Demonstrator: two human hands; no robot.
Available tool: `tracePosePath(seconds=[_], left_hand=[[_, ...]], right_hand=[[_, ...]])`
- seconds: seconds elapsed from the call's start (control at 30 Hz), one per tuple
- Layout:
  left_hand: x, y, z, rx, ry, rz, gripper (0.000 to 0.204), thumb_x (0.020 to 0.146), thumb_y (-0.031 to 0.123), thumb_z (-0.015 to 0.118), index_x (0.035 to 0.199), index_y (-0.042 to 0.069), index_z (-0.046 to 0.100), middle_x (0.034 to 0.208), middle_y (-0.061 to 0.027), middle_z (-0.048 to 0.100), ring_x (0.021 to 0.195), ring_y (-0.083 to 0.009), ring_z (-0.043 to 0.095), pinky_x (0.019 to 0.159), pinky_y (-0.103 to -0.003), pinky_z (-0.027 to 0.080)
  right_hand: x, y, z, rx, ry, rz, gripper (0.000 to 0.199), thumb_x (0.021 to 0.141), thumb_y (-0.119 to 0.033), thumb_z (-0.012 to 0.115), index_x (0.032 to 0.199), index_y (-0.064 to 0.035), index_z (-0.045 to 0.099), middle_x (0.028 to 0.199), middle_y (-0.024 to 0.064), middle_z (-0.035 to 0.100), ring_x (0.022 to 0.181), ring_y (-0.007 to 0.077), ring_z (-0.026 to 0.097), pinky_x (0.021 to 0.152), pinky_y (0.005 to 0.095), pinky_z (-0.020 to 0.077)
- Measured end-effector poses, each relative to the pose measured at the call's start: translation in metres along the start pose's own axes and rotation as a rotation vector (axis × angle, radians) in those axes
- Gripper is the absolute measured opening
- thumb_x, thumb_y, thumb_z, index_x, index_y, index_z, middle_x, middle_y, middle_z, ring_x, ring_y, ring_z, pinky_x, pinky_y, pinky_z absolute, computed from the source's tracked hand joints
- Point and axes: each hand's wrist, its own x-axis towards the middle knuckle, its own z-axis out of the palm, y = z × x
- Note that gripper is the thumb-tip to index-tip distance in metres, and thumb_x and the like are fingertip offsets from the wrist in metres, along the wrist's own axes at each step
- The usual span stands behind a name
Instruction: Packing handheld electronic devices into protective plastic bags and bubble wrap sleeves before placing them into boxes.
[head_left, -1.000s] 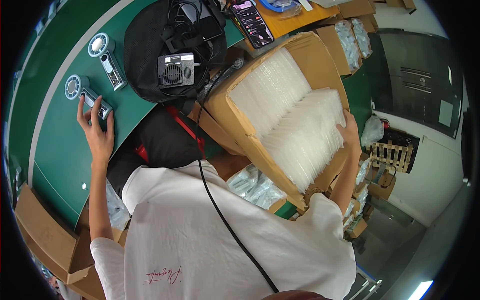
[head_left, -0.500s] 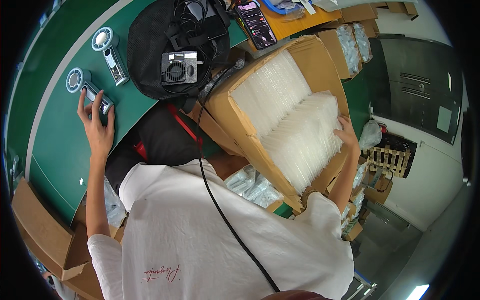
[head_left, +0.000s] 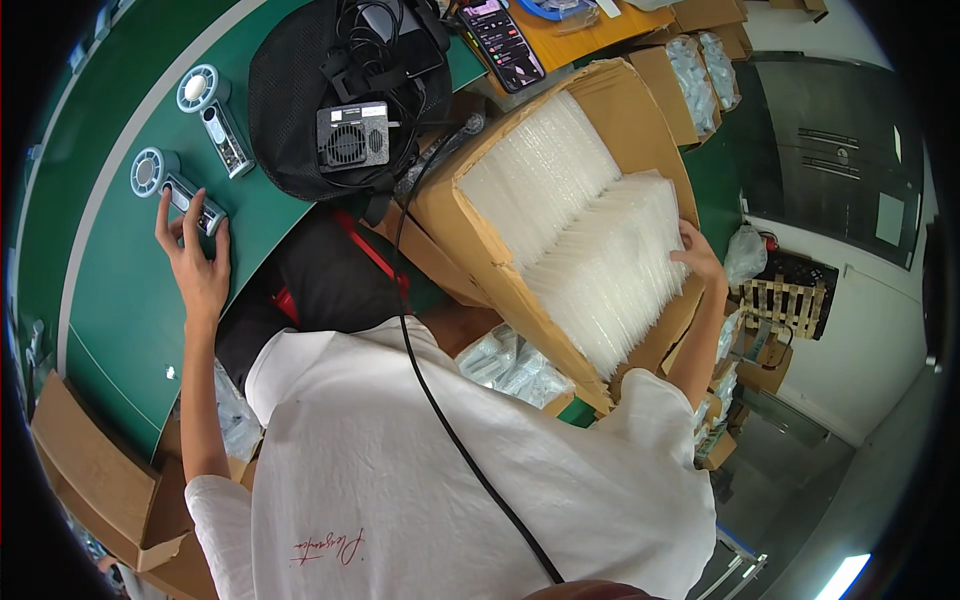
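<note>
My left hand point(head_left: 200, 275) is on a light-blue handheld fan point(head_left: 150, 172) on the green table, thumb and fingers closed around its handle. A second handheld fan point(head_left: 197, 90) of the same kind lies farther back, apart from my hand. On the right, my right hand point(head_left: 704, 262) reaches into an open cardboard box point(head_left: 490, 240) packed with clear bubble-wrap bags point(head_left: 610, 260). Its fingers are closed on the edge of a bag at the right side of the near row; the fingertips are partly hidden among the bags.
A black mesh bag point(head_left: 275, 120) with cables and a small grey device point(head_left: 352, 135) sits beside the box. Behind are a phone point(head_left: 505, 50) and an orange tabletop point(head_left: 570, 45). A black cable point(head_left: 440, 410) crosses my shirt. Another carton point(head_left: 95, 460) stands at lower left.
The whole view has shifted slightly. My left hand stays at the same fan, and my right hand stays at the bags' edge, its fingers moved a little.
</note>
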Motion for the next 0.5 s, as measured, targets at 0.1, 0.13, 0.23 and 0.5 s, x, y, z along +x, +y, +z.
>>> tracePosePath(seconds=[0.1,0.13,0.23,0.5], left_hand=[[0.002,0.0,-0.001,-0.004,-0.005,0.014,0.049,0.092,0.01,0.071,0.139,0.014,0.057,0.156,-0.0126,0.03,0.101,-0.0239,0.055,0.084,-0.033,0.049],[0.002,0.0,-0.002,-0.003,-0.004,0.016,0.049,0.092,0.009,0.071,0.139,0.014,0.057,0.156,-0.0128,0.029,0.101,-0.0239,0.055,0.084,-0.033,0.049],[0.004,0.002,0.0,-0.023,-0.013,0.036,0.05,0.091,0.008,0.072,0.139,0.013,0.057,0.156,-0.0134,0.029,0.101,-0.0239,0.055,0.085,-0.033,0.048],[0.005,0.0,0.0,-0.039,-0.006,0.056,0.052,0.09,0.007,0.072,0.139,0.013,0.057,0.157,-0.0144,0.028,0.101,-0.0241,0.054,0.087,-0.034,0.048]], right_hand=[[0.006,0.003,0.004,-0.15,0.048,0.026,0.072,0.071,0.0,0.065,0.141,0.0058,0.047,0.137,0.019,0.055,0.124,0.0289,0.052,0.107,0.0333,0.0397],[0.011,0.007,0.003,-0.131,0.036,0.012,0.073,0.071,-0.001,0.066,0.141,0.0059,0.047,0.138,0.0187,0.055,0.124,0.0288,0.051,0.107,0.0333,0.0396],[0.015,0.027,-0.009,-0.068,0.022,-0.011,0.075,0.071,-0.004,0.068,0.142,0.0063,0.046,0.14,0.0176,0.052,0.124,0.0283,0.05,0.107,0.0331,0.0391],[0.007,0.01,0.018,-0.179,0.191,-0.16,0.076,0.07,-0.007,0.065,0.144,-0.0002,0.046,0.139,0.0152,0.056,0.128,0.0324,0.051,0.111,0.0333,0.0373]])
